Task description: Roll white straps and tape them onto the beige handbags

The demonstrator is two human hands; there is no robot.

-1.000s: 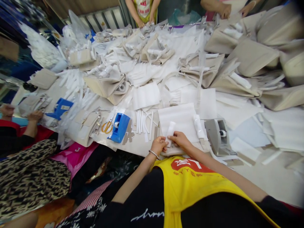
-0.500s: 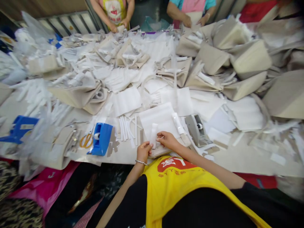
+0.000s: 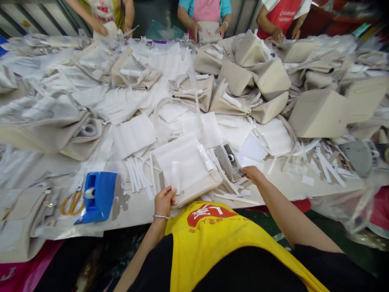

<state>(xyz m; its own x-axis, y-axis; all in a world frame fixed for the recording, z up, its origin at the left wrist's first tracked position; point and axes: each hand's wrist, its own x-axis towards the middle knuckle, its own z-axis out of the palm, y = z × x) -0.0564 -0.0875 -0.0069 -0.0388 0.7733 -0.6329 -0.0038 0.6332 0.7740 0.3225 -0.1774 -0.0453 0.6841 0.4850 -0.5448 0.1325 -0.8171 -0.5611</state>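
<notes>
Before me lies a flat beige bag (image 3: 199, 188) covered by a white foam sheet (image 3: 179, 152). My left hand (image 3: 164, 200) is at its lower left corner, thumb and fingers closed at the lower end of a white wrapped strip (image 3: 175, 178). A second wrapped strip (image 3: 206, 157) rests along the right side of the sheet. To the right stands a grey tape dispenser (image 3: 226, 160). My right hand (image 3: 253, 173) reaches its near end, fingertips pinched there; any tape between them is too small to see.
At left are a blue tape dispenser (image 3: 99, 198) and orange-handled scissors (image 3: 73, 201). White foam strips (image 3: 135, 174) lie beside the bag. Beige bags (image 3: 240, 77) and foam sheets (image 3: 133, 134) pile up farther back. Across the table, several co-workers' hands (image 3: 223, 29) handle pieces.
My right hand has left the wrapped strip and moved right to the grey tape dispenser. My left hand stays by the strip. The view has turned to the right.
</notes>
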